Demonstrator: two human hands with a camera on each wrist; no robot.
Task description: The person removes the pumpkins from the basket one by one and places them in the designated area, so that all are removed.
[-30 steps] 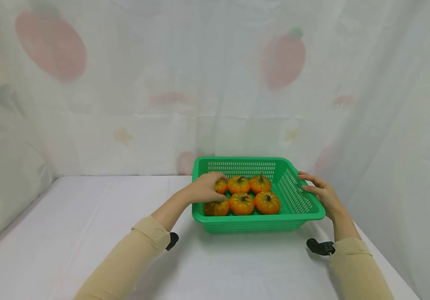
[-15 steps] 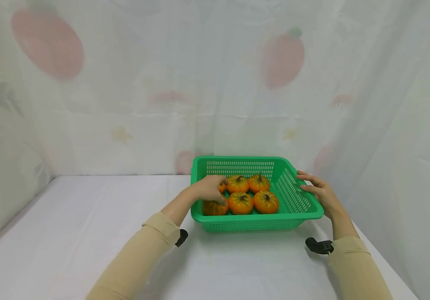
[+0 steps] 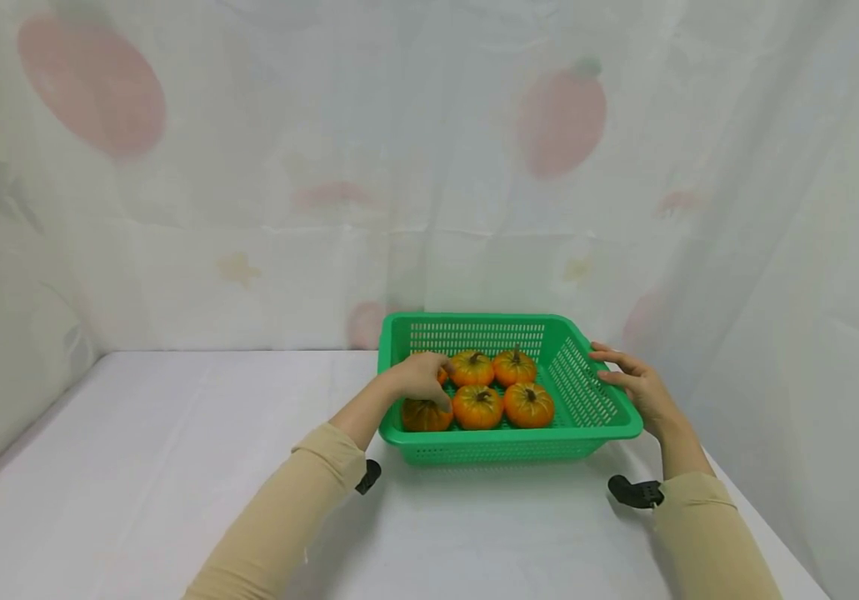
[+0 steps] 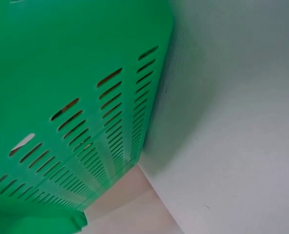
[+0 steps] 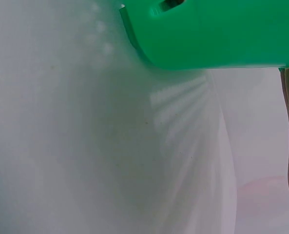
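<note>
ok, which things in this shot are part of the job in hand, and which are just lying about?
In hand:
- green basket, right hand resting on its right rim
- six small pumpkins in it, left hand curled over the back-left pumpkin

Lying about:
- white table
- printed curtain behind

table point(image 3: 174, 467) left: open | basket point(image 3: 507, 451) walls (slotted) fence pumpkins point(image 3: 502, 405)

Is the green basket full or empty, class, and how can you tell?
Partly full. The basket holds small orange pumpkins in two rows on its floor, well below the rim; the left hand covers one, and the right side is bare.
</note>
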